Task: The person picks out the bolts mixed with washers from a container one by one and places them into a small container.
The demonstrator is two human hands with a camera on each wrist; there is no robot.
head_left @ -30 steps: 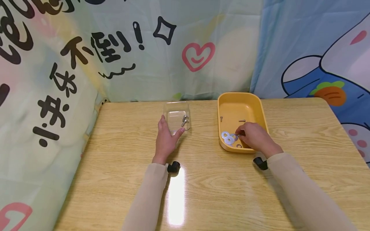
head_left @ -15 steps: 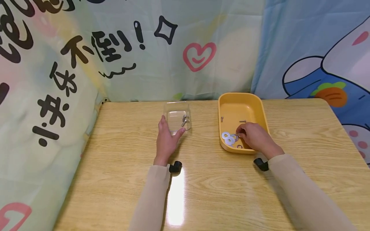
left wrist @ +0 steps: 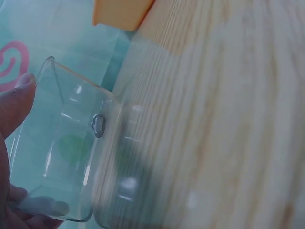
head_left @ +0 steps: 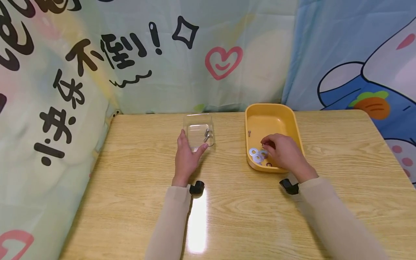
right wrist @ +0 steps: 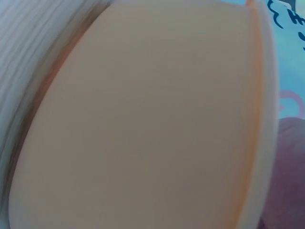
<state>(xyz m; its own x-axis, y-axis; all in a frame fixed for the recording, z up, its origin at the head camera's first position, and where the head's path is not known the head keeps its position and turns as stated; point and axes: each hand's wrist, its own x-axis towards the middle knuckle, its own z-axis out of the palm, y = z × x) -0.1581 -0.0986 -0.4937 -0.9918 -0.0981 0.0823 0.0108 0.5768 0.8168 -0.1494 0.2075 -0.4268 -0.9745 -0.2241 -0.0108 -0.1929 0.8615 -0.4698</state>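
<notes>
My left hand [head_left: 187, 160] grips the near end of a clear plastic box [head_left: 196, 133], thumb on one side and fingers on the other. Several screws [head_left: 207, 135] lie inside the box at its right. Reaching into a yellow tray [head_left: 267, 119], my right hand [head_left: 287, 153] pinches a tiny metal piece at its fingertips, mostly hidden by them. Flat washers [head_left: 258, 158] overlap in the tray's near left corner, with a small ring [head_left: 268, 164] beside them. One screw [head_left: 249, 133] lies by the tray's left wall. The tray's outer wall [right wrist: 143, 114] fills the right wrist view.
Both containers stand toward the back of a wooden table [head_left: 234, 209], with a gap between them. A printed cloth backdrop [head_left: 156, 97] hangs right behind the table's back edge and along its left side.
My right hand has lifted slightly and shifted up and left from beside the washers, now covering the spot where a second screw showed. My left hand keeps its grip on the box.
</notes>
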